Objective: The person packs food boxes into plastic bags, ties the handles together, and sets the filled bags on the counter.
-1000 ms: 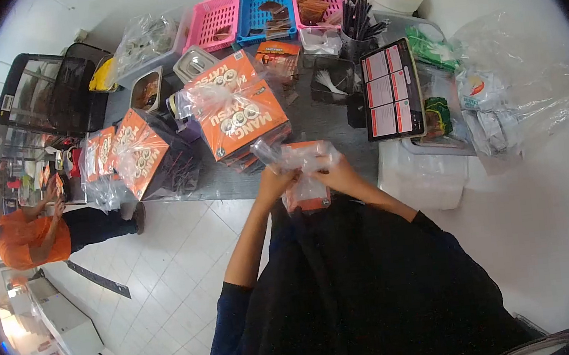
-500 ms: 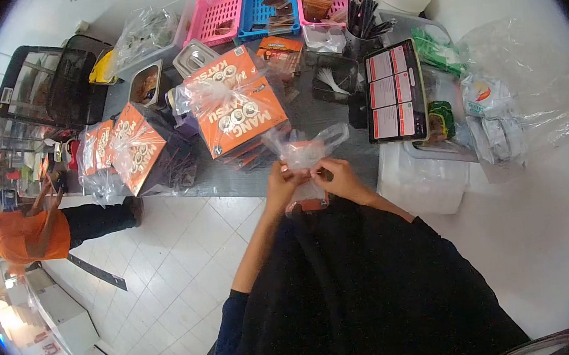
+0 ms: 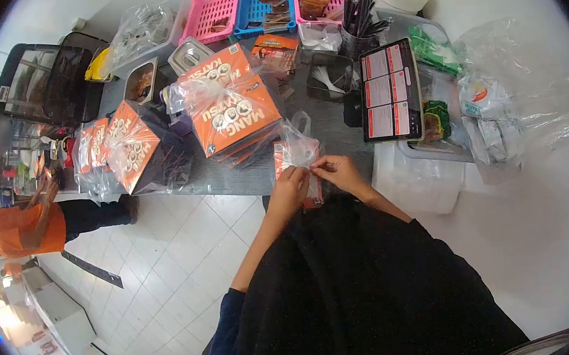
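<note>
Right at the counter's (image 3: 334, 120) near edge, both hands pinch the gathered top of a clear bag (image 3: 295, 145) holding an orange box: left hand (image 3: 290, 189) and right hand (image 3: 336, 170) close together, fingers closed on the plastic. Just beyond stands a stack of bagged orange boxes (image 3: 236, 110), crowding the left; a tablet (image 3: 389, 90) lies to the right. Tiled floor (image 3: 168, 259) opens leftward.

Bagged orange boxes (image 3: 232, 110) sit stacked at upper centre on the grey counter (image 3: 334, 120), more bagged boxes (image 3: 132, 148) to their left. Two pink baskets (image 3: 215, 15) flank a blue basket (image 3: 270, 6) along the top. A tablet (image 3: 390, 90) lies right of centre. A person in orange (image 3: 22, 226) stands at far left.
</note>
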Action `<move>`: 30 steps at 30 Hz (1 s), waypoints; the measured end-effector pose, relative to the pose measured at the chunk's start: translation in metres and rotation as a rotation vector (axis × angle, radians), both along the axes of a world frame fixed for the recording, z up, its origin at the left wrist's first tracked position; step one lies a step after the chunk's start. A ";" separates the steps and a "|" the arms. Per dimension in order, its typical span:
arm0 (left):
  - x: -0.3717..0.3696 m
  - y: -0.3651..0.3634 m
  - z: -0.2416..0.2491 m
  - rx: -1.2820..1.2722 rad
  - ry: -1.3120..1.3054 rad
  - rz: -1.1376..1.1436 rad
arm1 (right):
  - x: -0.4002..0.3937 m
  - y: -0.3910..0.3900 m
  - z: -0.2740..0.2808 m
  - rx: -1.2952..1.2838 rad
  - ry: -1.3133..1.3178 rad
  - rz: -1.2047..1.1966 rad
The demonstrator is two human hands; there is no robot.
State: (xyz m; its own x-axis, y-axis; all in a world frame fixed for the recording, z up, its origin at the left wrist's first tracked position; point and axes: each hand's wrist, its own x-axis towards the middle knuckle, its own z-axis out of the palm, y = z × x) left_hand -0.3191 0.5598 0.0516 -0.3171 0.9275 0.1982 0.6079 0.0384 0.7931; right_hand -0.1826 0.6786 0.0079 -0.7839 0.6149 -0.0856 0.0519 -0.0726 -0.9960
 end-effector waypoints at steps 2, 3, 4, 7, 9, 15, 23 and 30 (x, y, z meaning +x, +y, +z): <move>-0.001 0.001 -0.001 -0.035 -0.018 -0.014 | 0.001 0.001 0.000 0.007 -0.019 0.003; -0.001 0.002 -0.001 -0.045 -0.016 -0.011 | 0.001 0.002 0.001 0.006 -0.033 0.000; -0.001 0.002 -0.002 -0.055 -0.013 -0.007 | 0.001 0.003 0.003 0.005 -0.046 -0.002; -0.003 0.002 -0.006 -0.047 0.048 -0.004 | 0.000 0.002 -0.003 -0.010 -0.059 0.010; -0.002 0.003 -0.002 -0.057 0.048 0.004 | 0.001 0.003 -0.006 -0.025 -0.036 0.007; 0.000 0.004 0.000 -0.090 0.014 0.016 | 0.001 0.002 -0.004 0.005 -0.034 0.004; -0.003 0.006 -0.004 -0.118 0.045 0.016 | 0.000 0.006 -0.014 -0.046 -0.037 0.048; -0.003 0.007 -0.020 -0.047 0.051 0.039 | 0.000 0.013 -0.012 0.184 0.042 0.121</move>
